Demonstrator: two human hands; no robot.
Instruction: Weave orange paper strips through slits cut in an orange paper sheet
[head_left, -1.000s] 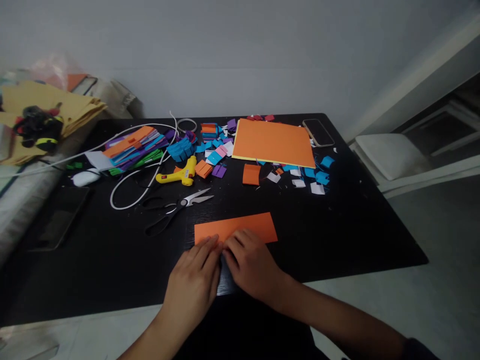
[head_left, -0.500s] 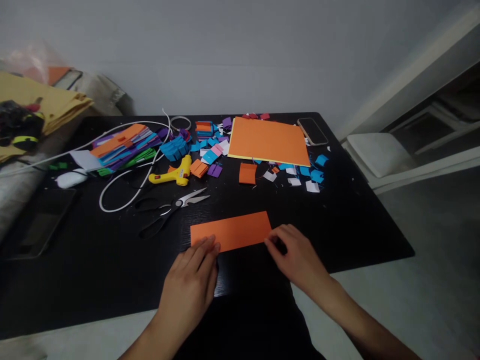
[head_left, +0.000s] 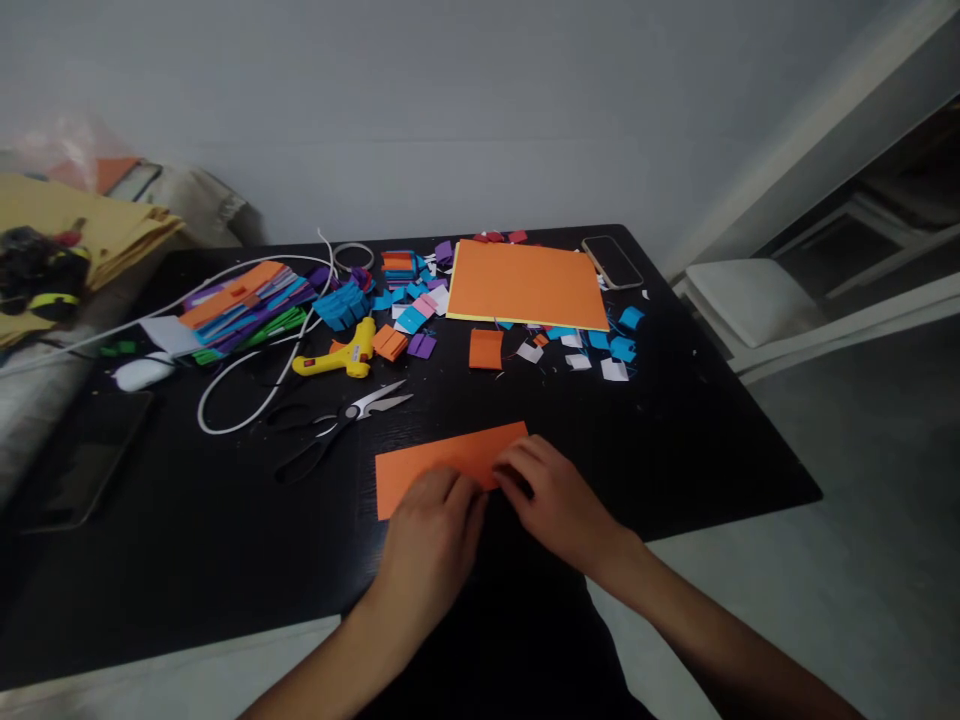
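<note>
An orange paper strip [head_left: 420,465] lies flat on the black table [head_left: 225,540], close to the front edge. My left hand [head_left: 439,525] is over its lower edge, fingers bent and pressed together at the paper's edge. Just to the right, my right hand [head_left: 551,495] has its thumb and fingers curled in a pinch at the strip's lower right edge. The fingertips of both hands are near each other. Beyond the strip lie black-handled scissors [head_left: 352,412] with the blades partly apart and a yellow glue gun [head_left: 341,358].
Stacked orange and yellow sheets [head_left: 529,285] lie at the back among small coloured paper pieces. A phone [head_left: 613,262] sits behind them. At left are bundled paper strips [head_left: 247,305], a white cable [head_left: 217,432], a white mouse [head_left: 144,371] and a dark tablet [head_left: 86,460].
My left hand has moved right along the strip's lower edge. My right hand has moved left, from the strip's right corner onto its lower edge, so the hands are closer together.
</note>
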